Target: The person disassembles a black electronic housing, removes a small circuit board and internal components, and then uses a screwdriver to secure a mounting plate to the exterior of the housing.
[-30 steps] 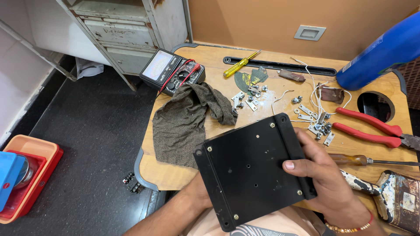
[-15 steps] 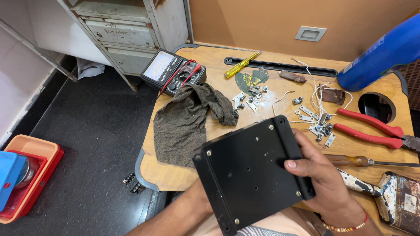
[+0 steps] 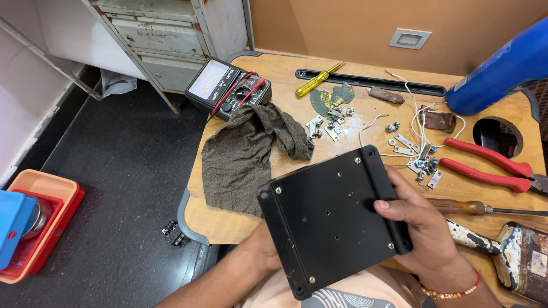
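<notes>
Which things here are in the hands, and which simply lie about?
In hand:
- flat black metal plate with corner screws, held by right hand and left hand

Lying about:
- red-handled pliers
- yellow-handled screwdriver
- grey-brown cloth
- black analogue multimeter

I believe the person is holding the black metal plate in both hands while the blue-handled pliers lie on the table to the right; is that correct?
Not quite: the pliers have red handles, not blue, as the head view shows. The rest holds: the left hand and right hand hold the black metal plate, and the pliers lie on the table to the right.
</notes>
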